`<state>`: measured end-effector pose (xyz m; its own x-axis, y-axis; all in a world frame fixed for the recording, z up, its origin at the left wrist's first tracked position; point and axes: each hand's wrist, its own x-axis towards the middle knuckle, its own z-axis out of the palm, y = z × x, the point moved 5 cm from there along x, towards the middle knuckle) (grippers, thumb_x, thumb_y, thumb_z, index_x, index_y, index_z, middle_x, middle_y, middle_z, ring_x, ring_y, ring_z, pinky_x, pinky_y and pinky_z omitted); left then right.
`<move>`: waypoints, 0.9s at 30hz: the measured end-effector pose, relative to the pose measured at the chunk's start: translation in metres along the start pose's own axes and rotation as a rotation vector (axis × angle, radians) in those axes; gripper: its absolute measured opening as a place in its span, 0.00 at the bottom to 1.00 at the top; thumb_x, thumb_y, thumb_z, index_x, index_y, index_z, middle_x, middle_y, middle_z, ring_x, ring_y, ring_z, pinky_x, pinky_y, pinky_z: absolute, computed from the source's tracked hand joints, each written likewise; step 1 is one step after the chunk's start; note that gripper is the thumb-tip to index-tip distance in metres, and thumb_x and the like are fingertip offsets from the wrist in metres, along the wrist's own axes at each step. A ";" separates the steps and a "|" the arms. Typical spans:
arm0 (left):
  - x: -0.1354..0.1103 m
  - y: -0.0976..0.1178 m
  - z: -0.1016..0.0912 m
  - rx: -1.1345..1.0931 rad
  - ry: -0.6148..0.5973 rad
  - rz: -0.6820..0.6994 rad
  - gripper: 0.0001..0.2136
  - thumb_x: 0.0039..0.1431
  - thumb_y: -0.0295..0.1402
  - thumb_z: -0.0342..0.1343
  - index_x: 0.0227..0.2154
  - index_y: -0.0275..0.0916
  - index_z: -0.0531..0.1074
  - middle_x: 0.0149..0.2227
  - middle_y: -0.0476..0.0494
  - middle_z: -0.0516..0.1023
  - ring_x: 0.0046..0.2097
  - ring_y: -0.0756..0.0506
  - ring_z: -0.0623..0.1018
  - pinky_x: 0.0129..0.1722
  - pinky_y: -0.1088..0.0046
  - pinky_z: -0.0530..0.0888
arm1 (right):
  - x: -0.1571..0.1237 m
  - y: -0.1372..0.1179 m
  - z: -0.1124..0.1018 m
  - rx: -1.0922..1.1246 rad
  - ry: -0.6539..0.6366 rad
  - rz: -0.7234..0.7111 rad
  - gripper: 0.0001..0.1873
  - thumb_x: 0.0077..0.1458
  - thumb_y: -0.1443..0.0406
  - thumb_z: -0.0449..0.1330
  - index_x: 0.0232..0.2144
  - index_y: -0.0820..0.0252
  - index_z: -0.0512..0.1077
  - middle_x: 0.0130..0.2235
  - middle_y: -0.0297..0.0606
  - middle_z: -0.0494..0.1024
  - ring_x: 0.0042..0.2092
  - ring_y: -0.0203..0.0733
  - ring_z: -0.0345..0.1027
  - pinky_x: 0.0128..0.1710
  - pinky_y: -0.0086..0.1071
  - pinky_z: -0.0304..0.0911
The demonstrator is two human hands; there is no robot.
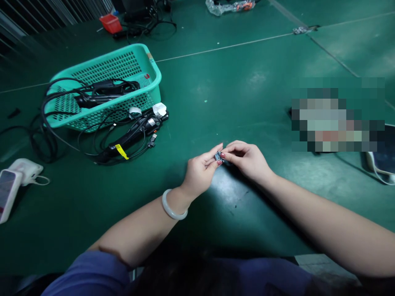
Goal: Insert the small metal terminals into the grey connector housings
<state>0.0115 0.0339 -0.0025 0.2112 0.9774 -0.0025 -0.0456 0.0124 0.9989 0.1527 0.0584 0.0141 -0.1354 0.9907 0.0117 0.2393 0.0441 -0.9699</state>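
Both hands meet just above the green table point(216, 94), near its middle. My left hand point(200, 170), with a pale bangle on the wrist, pinches a small blue-grey part point(218, 156) between thumb and fingers. My right hand point(245, 158) pinches the same part from the other side, its fingers curled round it. The part is mostly hidden by the fingertips, and I cannot make out what it is.
A teal plastic basket point(145, 61) with black cables stands at the back left. In front of it lies a black handheld device with a yellow tag point(129, 139) and tangled cords. A phone point(8, 193) and a white charger point(26, 170) lie at the left edge. A red bin point(110, 23) is far back.
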 end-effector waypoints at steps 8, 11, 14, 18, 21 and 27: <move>0.004 0.000 0.002 -0.110 -0.010 -0.103 0.19 0.53 0.28 0.59 0.50 0.40 0.72 0.51 0.42 0.76 0.52 0.43 0.76 0.57 0.64 0.71 | 0.001 0.006 0.000 0.163 -0.116 0.153 0.16 0.40 0.53 0.68 0.25 0.59 0.77 0.31 0.39 0.79 0.35 0.42 0.72 0.40 0.37 0.65; 0.009 0.000 -0.005 -0.241 0.092 -0.167 0.21 0.51 0.25 0.60 0.49 0.38 0.71 0.53 0.39 0.75 0.50 0.43 0.78 0.56 0.62 0.71 | 0.003 0.005 -0.005 0.031 -0.041 0.106 0.15 0.48 0.53 0.62 0.31 0.58 0.79 0.34 0.39 0.80 0.37 0.42 0.72 0.41 0.37 0.65; 0.013 -0.001 -0.015 -0.341 0.224 -0.176 0.18 0.55 0.28 0.57 0.49 0.38 0.70 0.54 0.37 0.73 0.50 0.44 0.78 0.56 0.61 0.70 | 0.003 0.001 -0.007 -0.257 -0.038 -0.034 0.13 0.49 0.56 0.62 0.34 0.57 0.78 0.35 0.39 0.79 0.36 0.42 0.71 0.38 0.37 0.65; 0.014 -0.003 -0.019 -0.374 0.307 -0.186 0.12 0.59 0.28 0.51 0.46 0.37 0.70 0.49 0.38 0.76 0.47 0.46 0.79 0.56 0.63 0.70 | -0.002 -0.003 0.001 -0.546 -0.165 -0.199 0.10 0.48 0.60 0.65 0.35 0.56 0.77 0.37 0.39 0.78 0.38 0.43 0.70 0.39 0.37 0.65; 0.013 -0.002 -0.017 -0.355 0.315 -0.186 0.09 0.59 0.28 0.52 0.42 0.36 0.70 0.44 0.40 0.77 0.45 0.48 0.79 0.53 0.64 0.71 | -0.004 -0.002 0.006 -0.612 -0.212 -0.230 0.06 0.53 0.64 0.60 0.32 0.57 0.77 0.37 0.39 0.78 0.39 0.43 0.71 0.41 0.37 0.65; 0.013 -0.001 -0.016 -0.335 0.300 -0.154 0.07 0.56 0.29 0.56 0.38 0.37 0.68 0.41 0.41 0.78 0.41 0.48 0.79 0.47 0.67 0.74 | 0.000 -0.003 0.004 -0.628 -0.187 -0.246 0.10 0.56 0.68 0.54 0.28 0.59 0.75 0.33 0.39 0.78 0.37 0.43 0.71 0.41 0.36 0.64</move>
<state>-0.0011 0.0494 -0.0042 -0.0493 0.9759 -0.2127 -0.3586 0.1815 0.9157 0.1484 0.0580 0.0157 -0.4071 0.9060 0.1161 0.6832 0.3864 -0.6196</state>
